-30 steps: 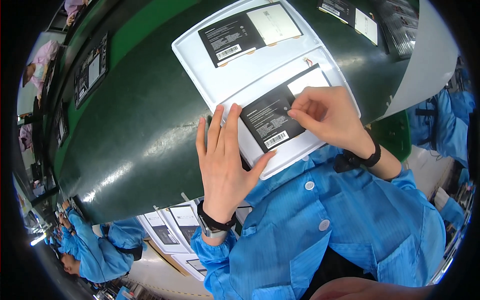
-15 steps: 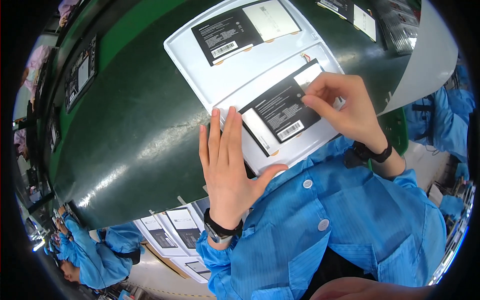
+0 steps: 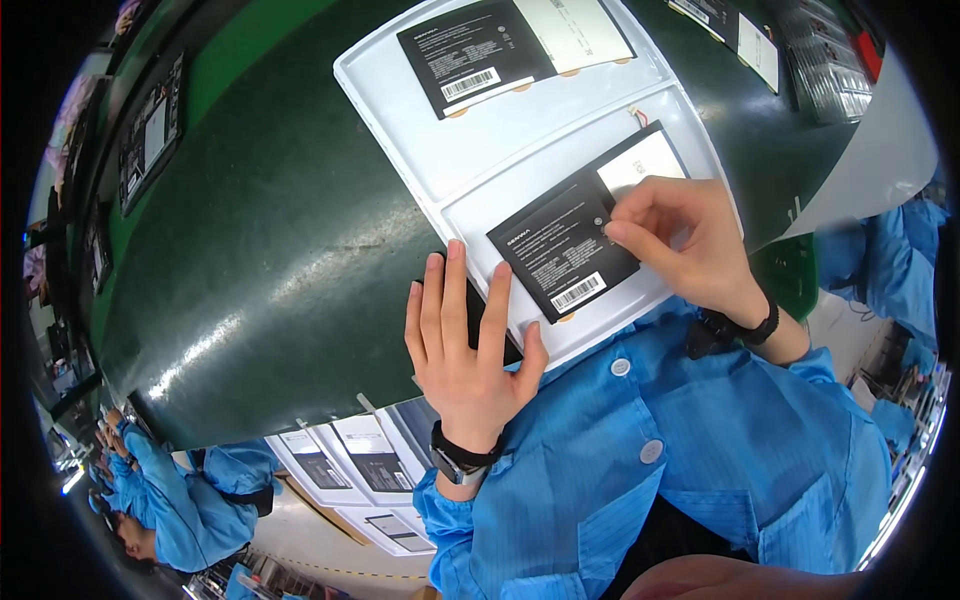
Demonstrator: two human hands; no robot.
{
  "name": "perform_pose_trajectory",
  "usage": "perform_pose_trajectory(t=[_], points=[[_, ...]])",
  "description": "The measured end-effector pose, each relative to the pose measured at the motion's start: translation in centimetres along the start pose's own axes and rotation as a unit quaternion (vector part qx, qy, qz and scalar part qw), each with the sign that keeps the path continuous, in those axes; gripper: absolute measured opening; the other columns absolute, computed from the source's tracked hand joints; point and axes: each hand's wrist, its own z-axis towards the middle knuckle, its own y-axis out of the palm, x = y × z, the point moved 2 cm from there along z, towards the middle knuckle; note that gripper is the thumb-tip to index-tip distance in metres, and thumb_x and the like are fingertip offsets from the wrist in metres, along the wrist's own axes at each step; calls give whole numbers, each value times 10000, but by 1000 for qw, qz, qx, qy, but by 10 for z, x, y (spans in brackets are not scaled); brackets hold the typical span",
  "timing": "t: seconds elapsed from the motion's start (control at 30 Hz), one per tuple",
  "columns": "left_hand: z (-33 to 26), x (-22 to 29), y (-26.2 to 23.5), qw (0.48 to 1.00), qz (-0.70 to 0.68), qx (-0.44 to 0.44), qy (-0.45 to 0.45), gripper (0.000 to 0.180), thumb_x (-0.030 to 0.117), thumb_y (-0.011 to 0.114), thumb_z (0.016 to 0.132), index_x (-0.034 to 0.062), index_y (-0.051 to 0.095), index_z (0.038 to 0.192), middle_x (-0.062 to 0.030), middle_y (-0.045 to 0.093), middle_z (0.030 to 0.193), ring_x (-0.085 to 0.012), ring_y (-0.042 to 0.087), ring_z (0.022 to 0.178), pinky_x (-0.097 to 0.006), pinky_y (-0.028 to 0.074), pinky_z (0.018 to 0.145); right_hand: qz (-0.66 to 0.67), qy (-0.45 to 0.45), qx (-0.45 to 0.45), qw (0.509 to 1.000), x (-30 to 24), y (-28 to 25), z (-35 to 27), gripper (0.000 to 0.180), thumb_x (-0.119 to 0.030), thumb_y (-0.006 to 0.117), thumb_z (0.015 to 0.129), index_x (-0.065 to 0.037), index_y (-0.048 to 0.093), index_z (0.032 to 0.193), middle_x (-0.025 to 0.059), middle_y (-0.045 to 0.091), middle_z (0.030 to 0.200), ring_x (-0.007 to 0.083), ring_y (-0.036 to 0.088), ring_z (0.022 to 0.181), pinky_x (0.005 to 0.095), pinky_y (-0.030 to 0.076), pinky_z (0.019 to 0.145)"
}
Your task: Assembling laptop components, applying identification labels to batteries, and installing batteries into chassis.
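Observation:
A flat battery pack (image 3: 565, 245), black with a white end, lies in the near compartment of a white tray (image 3: 430, 165). A short wire lead with a small plug (image 3: 637, 117) sticks out at its far edge. My right hand (image 3: 690, 240) is over the pack, thumb and forefinger pinched at its face near the white part; whatever is between the fingertips is hidden. My left hand (image 3: 465, 355) spreads its fingers along the tray's left side, the forefinger tip by the pack's left edge and the thumb by the near corner. A second battery pack (image 3: 480, 60) rests in the far compartment.
Another battery pack (image 3: 735, 40) and a stack of clear plastic trays (image 3: 825, 70) are at the far right of the green table (image 3: 290, 230). More white trays with packs (image 3: 365, 455) stand below the table edge. A person in blue (image 3: 185, 500) works at lower left.
The pack's black face has shifted left and nearer, covering a white strip at its left; more white shows at right. My right hand moved nearer with it. My left fingers are spread wider.

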Motion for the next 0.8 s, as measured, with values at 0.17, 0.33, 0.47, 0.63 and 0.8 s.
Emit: perform_pose_trajectory(t=[0.17, 0.33, 0.47, 0.63, 0.8], points=[[-1, -1, 0, 1000, 6, -2, 0, 538, 201, 651, 801, 76, 677, 1324, -259, 522, 1496, -416, 503, 1387, -534, 377, 1144, -17, -4, 0, 1000, -2, 1, 1, 90, -65, 769, 910, 3, 718, 878, -29, 640, 682, -4, 495, 558, 180, 359, 496], [0, -1, 1, 1000, 11, -2, 4, 539, 208, 644, 807, 74, 676, 1327, -261, 524, 1493, -417, 510, 1380, -535, 381, 1141, -37, -28, 9, 999, -1, 1, 0, 90, -57, 769, 905, 4, 713, 869, -18, 642, 674, 2, 505, 548, 184, 371, 491], [1, 0, 2, 1000, 15, -3, 6, 535, 214, 637, 815, 71, 675, 1329, -262, 525, 1491, -418, 512, 1377, -537, 382, 1140, -12, -28, 12, 999, 4, 0, 0, 88, -55, 768, 907, 1, 712, 868, -16, 648, 683, 2, 514, 563, 179, 385, 509], [2, -1, 3, 1000, 19, -6, 6, 531, 220, 632, 821, 70, 673, 1329, -262, 523, 1492, -419, 510, 1380, -538, 382, 1139, 14, -32, 10, 999, 4, 0, 0, 86, -55, 766, 911, 0, 712, 874, -18, 652, 693, 3, 520, 576, 177, 392, 523], [2, -1, 3, 1000, 22, -11, 7, 530, 222, 627, 825, 71, 670, 1331, -262, 520, 1495, -416, 506, 1386, -536, 380, 1141, -21, -27, 5, 999, 1, 1, 1, 77, -45, 766, 899, 4, 716, 867, -14, 647, 680, 9, 524, 563, 183, 392, 507]])
